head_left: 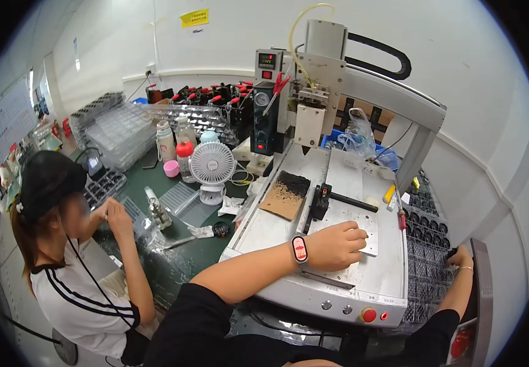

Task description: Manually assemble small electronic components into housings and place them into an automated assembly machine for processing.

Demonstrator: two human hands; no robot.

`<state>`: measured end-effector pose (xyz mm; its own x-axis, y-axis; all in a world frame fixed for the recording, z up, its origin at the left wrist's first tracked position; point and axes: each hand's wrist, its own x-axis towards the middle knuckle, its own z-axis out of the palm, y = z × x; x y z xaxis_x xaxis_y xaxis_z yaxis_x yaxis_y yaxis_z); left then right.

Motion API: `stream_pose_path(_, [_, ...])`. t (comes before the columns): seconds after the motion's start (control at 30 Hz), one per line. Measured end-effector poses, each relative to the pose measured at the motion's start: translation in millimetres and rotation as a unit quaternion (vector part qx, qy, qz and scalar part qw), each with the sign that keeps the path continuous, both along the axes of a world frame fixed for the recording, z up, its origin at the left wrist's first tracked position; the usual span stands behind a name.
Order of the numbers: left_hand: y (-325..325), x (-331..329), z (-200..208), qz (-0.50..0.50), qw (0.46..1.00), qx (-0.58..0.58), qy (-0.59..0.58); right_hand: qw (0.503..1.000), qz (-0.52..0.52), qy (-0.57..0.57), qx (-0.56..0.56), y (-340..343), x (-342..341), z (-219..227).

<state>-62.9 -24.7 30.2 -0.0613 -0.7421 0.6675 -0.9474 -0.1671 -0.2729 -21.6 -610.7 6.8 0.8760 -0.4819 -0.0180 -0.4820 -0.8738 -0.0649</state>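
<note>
My left hand (338, 246) is curled closed above the front of the bench machine's white bed (264, 244). Its fingertips are hidden, so anything in them cannot be made out. A black clamp fixture (320, 202) with a long dark handle (353, 202) sits on the bed just beyond that hand. Off the machine's right side, my right hand (462, 259) reaches over a clear tray (420, 284) of round black parts. Its fingers pinch a small black part (452, 252) at the tray's right edge.
The machine's head (310, 125) hangs over the bed, beside a brown, black-smeared pad (286, 196). A red button (368, 315) is on the front panel. A co-worker (81, 269) sits at left by the green table (178, 269), near a white fan (212, 165) and bottles (165, 142).
</note>
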Motion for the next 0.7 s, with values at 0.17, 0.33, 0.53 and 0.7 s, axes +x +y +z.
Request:
stream_pose_path(0.17, [2.7,-3.5,-4.6,-0.015,1.0,-0.019,-0.002,0.995,0.063,-0.069,-0.035,-1.1,1.2,-3.6])
stream_pose_path(0.33, [-1.7,-1.0,-9.2,-0.021,0.998,-0.052,0.031,0.952,0.196,-0.224,-0.078,82.0,26.4,35.4])
stream_pose_path(0.53, [-4.5,3.5,-16.0,-0.032,0.856,-0.247,0.453,0.821,0.461,-0.302,0.15,336.3,-12.2,99.7])
stream_pose_path(0.7, [12.8,12.0,11.4,-0.223,0.447,-0.266,0.825,0.746,0.571,-0.244,0.241,437.8,-43.3,82.2])
